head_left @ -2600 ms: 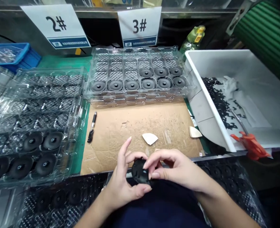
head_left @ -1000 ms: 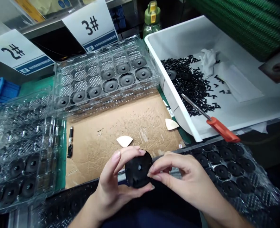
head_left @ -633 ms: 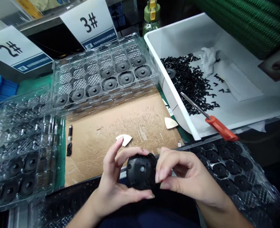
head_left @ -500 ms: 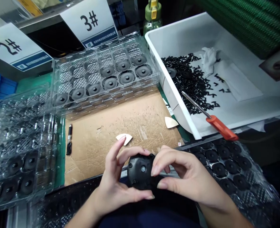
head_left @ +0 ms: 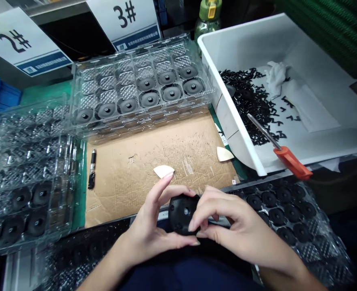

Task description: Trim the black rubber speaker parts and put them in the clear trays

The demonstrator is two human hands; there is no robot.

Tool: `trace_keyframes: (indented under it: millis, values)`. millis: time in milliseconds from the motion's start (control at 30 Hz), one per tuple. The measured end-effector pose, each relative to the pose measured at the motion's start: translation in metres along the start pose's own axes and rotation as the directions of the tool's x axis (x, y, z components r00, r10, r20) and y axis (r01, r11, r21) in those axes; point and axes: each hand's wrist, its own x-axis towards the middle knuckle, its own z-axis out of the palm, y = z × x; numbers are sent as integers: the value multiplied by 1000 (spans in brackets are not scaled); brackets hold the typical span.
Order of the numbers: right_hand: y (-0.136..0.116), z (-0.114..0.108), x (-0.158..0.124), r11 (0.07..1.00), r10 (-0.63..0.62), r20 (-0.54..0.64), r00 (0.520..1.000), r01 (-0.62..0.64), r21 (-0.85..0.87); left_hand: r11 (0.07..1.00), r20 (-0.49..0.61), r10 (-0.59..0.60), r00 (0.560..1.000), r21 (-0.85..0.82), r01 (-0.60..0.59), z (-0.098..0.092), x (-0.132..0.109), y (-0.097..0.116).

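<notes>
A round black plastic part (head_left: 180, 214) with a small hub at its centre is held up over the near edge of the cardboard. My left hand (head_left: 158, 218) grips it by the rim, thumb below and fingers above. On its right side, my right hand (head_left: 227, 222) has thumb and fingers closed at the rim; whether a small piece sits between those fingertips is hidden. Just beyond my left fingertips lies a white wedge-shaped piece (head_left: 163, 171) on the cardboard sheet (head_left: 130, 178).
Clear trays (head_left: 124, 89) with similar black parts stand behind, with more trays (head_left: 30, 182) at left and a tray (head_left: 299, 218) at right. A white bin (head_left: 233, 117) holds small black clips (head_left: 251, 105). An orange-handled screwdriver (head_left: 292, 161) rests across its edge. A pen (head_left: 92, 169) lies left.
The view has shifted slightly, so the scene sits further right. My right thumb and fingertips have come closer together at the black part's lower right rim. My left hand keeps its hold.
</notes>
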Motion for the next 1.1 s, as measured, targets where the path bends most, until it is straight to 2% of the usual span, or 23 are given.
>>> trace_keyframes:
  millis: [167, 367, 533, 667, 800, 1100]
  values:
    - [3, 5, 1, 1000, 7, -44, 999, -6, 29, 997, 3, -33, 999, -63, 33, -6, -2, 0]
    - [1, 8, 4, 999, 0, -12, 1000, 0, 40, 980, 22, -121, 992, -159, 123, -11, -7, -2]
    - [0, 10, 8, 992, 43, 9, 999, -44, 115, 909, 123, -241, 963, -319, 269, -13, -10, -4]
    - [1, 13, 11, 974, 79, -1, 997, -77, 211, 849, 178, -290, 940, -406, 339, -13, -10, -4]
    - [0, 16, 13, 937, 89, 22, 996, -91, 337, 832, 204, -291, 935, -430, 352, -12, -9, -5]
    - [7, 18, 7, 790, 220, 60, 974, -214, 575, 901, 148, -244, 959, -332, 280, -9, -10, -4]
